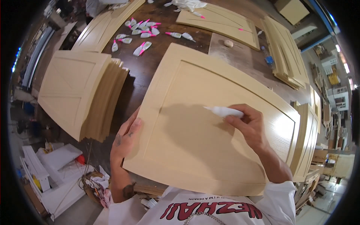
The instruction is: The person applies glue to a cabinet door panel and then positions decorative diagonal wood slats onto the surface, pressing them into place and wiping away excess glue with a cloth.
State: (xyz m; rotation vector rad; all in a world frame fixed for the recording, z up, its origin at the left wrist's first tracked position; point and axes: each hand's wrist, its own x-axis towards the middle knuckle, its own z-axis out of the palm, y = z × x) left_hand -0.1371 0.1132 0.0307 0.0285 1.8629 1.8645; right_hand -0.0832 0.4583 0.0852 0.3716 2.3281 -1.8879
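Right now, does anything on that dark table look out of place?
The pink-tipped squeeze bottles beyond the recessed panel: most lie strewn on their sides, pointing every which way, on the dark table.

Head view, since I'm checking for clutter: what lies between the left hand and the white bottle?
In the head view, only the face of the cream panel shows between the left hand and the white bottle; no loose object lies there.

dark brown table [140,69] | grey floor [83,210] | blue beam [318,41] | bright lights [346,68] far right
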